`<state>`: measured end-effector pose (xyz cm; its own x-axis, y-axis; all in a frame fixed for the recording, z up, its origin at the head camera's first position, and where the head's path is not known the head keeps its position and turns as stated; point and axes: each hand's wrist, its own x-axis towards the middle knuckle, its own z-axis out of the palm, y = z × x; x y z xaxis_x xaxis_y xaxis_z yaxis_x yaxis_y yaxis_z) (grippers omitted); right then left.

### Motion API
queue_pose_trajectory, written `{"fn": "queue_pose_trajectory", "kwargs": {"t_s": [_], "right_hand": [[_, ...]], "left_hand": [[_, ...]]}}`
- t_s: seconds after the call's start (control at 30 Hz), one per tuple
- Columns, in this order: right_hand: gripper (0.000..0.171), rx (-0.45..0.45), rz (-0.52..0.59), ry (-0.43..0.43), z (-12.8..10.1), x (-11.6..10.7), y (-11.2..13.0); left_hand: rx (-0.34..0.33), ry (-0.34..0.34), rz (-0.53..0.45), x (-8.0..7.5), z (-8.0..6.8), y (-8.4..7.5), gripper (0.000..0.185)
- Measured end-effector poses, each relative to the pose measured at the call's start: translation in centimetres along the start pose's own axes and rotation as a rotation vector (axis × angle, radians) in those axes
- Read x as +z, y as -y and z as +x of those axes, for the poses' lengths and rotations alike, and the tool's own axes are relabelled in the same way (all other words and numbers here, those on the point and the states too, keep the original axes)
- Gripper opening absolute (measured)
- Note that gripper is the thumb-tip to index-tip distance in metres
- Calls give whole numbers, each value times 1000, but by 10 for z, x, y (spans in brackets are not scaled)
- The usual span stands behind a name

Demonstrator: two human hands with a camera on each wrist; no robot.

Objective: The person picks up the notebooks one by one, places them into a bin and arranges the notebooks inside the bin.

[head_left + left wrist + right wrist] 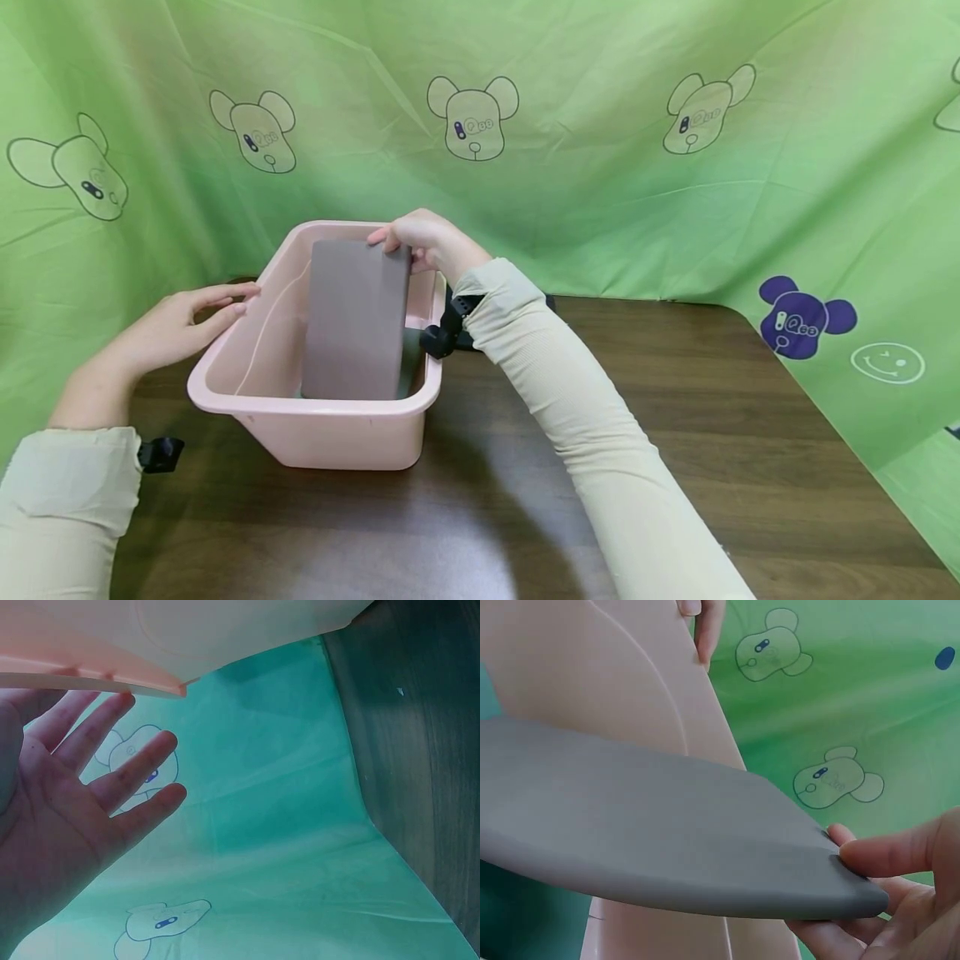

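Note:
A pink plastic tub [337, 433] stands on the dark wooden table. A flat grey slab [356, 321] stands on end inside it, leaning toward the far rim. My right hand [423, 237] grips the slab's top corner, fingers over the edge; the right wrist view shows the fingertips [862, 855] pinching the grey slab [652, 832]. My left hand [183, 321] lies with straight fingers against the tub's left rim. In the left wrist view those fingers [112, 772] are spread under the pink rim [97, 679].
A green cloth [600, 150] printed with bear heads hangs behind and drapes over both sides of the table [675, 433]. A purple bear and a smiley [888, 362] mark its right part. A black object [468, 337] lies behind the tub.

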<state>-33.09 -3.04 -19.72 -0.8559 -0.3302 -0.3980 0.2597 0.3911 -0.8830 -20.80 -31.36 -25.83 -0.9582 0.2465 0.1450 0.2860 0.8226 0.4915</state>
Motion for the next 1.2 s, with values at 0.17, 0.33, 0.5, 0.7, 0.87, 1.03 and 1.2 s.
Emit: {"fn": "queue_pose_trajectory", "kwargs": {"t_s": [0.17, 0.33, 0.5, 0.7, 0.87, 1.03, 1.2], "right_hand": [[40, 10, -32, 29, 1, 2, 0], [41, 4, -57, 61, 2, 5, 0], [42, 12, -57, 130, 6, 7, 0], [43, 29, -87, 183, 8, 6, 0], [45, 40, -147, 245, 7, 5, -2], [46, 49, -167, 305, 7, 4, -3], [44, 49, -181, 314, 6, 4, -3]], "left_hand": [[-1, 8, -1, 0, 0, -1, 42], [-2, 5, -7, -1, 0, -2, 42], [-3, -3, 11, -1, -1, -3, 41], [-19, -1, 11, 0, 0, -4, 41], [-11, -3, 5, -1, 0, -3, 41], [-2, -11, 6, -1, -1, -2, 41], [0, -13, 9, -1, 0, -2, 41]]}}
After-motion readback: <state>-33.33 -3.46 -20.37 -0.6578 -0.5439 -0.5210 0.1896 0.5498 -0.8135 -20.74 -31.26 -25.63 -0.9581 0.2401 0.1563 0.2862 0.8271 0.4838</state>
